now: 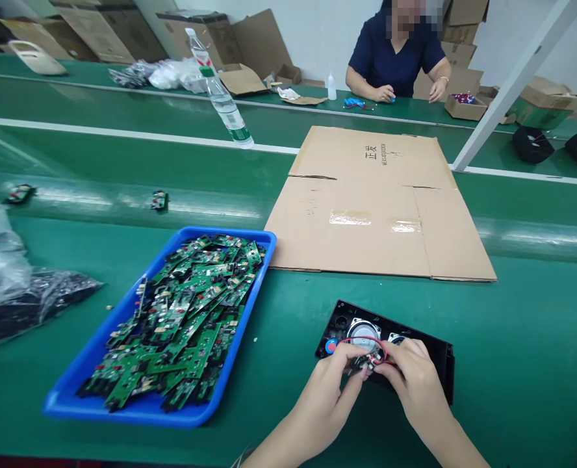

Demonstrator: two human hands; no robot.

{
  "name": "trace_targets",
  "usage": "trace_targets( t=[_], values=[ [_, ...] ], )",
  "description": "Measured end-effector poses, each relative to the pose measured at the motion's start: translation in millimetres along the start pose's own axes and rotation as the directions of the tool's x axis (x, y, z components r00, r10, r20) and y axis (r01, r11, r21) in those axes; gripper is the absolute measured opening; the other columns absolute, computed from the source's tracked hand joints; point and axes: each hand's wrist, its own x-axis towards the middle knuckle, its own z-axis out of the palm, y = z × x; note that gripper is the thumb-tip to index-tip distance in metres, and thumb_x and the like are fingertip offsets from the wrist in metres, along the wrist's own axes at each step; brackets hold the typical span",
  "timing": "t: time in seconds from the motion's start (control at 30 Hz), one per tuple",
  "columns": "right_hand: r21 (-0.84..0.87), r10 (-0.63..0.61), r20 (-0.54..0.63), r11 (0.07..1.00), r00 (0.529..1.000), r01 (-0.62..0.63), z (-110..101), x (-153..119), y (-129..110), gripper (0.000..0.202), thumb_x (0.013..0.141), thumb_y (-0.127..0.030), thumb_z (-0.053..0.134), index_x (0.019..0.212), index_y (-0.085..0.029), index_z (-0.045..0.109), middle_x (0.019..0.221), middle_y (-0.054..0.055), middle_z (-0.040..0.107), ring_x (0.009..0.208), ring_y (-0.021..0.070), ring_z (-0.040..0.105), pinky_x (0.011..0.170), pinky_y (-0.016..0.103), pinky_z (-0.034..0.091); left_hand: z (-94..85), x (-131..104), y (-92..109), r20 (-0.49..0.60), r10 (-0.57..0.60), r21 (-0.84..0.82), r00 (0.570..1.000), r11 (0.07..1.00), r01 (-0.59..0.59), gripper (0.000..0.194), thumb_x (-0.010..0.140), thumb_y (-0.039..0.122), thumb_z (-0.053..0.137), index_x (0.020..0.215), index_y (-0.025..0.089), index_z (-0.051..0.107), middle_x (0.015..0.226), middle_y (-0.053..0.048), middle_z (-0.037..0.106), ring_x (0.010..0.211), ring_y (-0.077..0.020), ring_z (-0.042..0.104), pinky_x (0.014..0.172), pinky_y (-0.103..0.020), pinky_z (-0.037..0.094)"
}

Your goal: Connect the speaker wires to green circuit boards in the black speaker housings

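Over a black speaker housing point(437, 354) with round silver drivers, both my hands meet at a small circuit board point(361, 363). My left hand point(325, 390) pinches the board between thumb and fingers. The fingers of my right hand point(412, 374) are closed on the red and black wires point(382, 351) at the board's right side. A blue and red round part point(331, 345) shows at the housing's left end. The fingers hide much of the board and the middle of the housing.
Left of the housing is a blue tray point(237, 351) piled with green circuit boards. Behind lies a flattened cardboard sheet point(366, 195). Plastic bags point(6, 273) lie far left, and a water bottle point(227, 107) stands further back. A person point(396, 58) works across the bench.
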Motion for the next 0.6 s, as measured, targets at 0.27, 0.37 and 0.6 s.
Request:
trace_targets(
  t=[0.27,0.37,0.6],
  values=[
    [-0.054,0.036,-0.097,0.998,0.995,-0.042,-33,-5,5,0.031,0.091,-0.039,0.048,0.116,-0.021,0.053,0.107,0.008,0.061,0.092,0.0198,0.061,0.075,0.032,0.055,-1.2,1,9,-0.108,-0.173,0.110,0.979,0.977,0.184,0.037,0.088,0.029,0.038,0.123,0.020,0.044,0.089,-0.007,0.073,0.070,-0.0174,0.070,0.060,-0.026,0.056],
    [-0.276,0.005,0.064,0.961,0.998,0.012,-35,-10,13,0.087,0.069,-0.057,0.068,0.139,-0.021,0.031,0.143,0.018,0.028,0.128,0.0396,0.032,0.093,0.058,0.043,-8.5,1,13,-0.095,-0.207,0.146,0.974,0.965,0.219,0.038,0.088,0.032,0.036,0.123,0.020,0.046,0.073,-0.003,0.072,0.059,-0.0174,0.068,0.053,-0.024,0.054],
    [-0.387,0.096,0.242,0.922,0.966,0.005,-5,-9,16,0.100,0.048,-0.027,0.082,0.137,-0.026,0.036,0.134,0.021,0.040,0.119,0.0463,0.040,0.092,0.072,0.031,-63.2,2,27,-0.168,-0.004,0.063,0.986,0.998,0.015,0.042,0.071,0.057,0.057,0.100,0.027,0.060,0.067,-0.003,0.070,0.057,-0.0192,0.065,0.055,-0.029,0.056]
  ],
)
